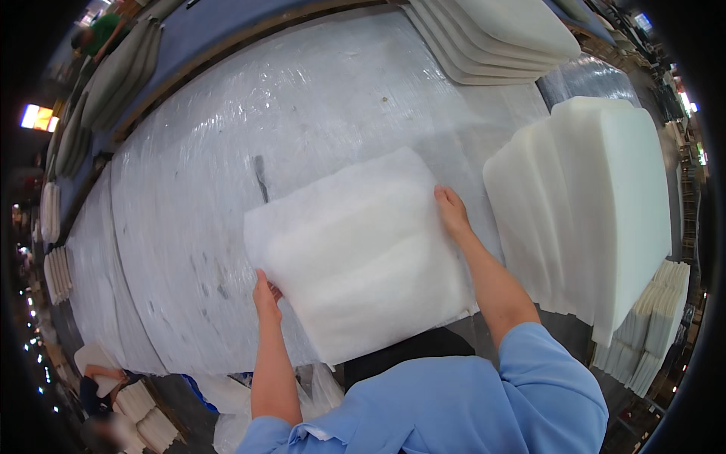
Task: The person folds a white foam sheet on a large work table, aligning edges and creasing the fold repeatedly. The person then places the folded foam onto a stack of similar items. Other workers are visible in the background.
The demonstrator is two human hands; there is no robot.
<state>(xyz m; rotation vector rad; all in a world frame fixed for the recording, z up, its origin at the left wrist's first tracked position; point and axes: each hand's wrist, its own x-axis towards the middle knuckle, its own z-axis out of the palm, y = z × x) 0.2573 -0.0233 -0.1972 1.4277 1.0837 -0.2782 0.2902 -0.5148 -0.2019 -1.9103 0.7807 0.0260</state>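
Note:
A soft white square pad of fluffy wadding (363, 257) lies tilted over the near edge of a plastic-covered table (204, 151). My left hand (266, 296) grips its left edge, with the thumb on the edge and the fingers partly hidden beneath. At its upper right edge, my right hand (451, 210) is closed round the side, the fingers tucked out of sight under the pad. The pad's lower edge comes close to my body.
White foam pieces (582, 204) stand stacked on the right. More layered pads (499, 38) lie at the far right, and grey ones (125, 72) line the blue surface (219, 26) at far left. Other people work at upper left (98, 38) and lower left (102, 378).

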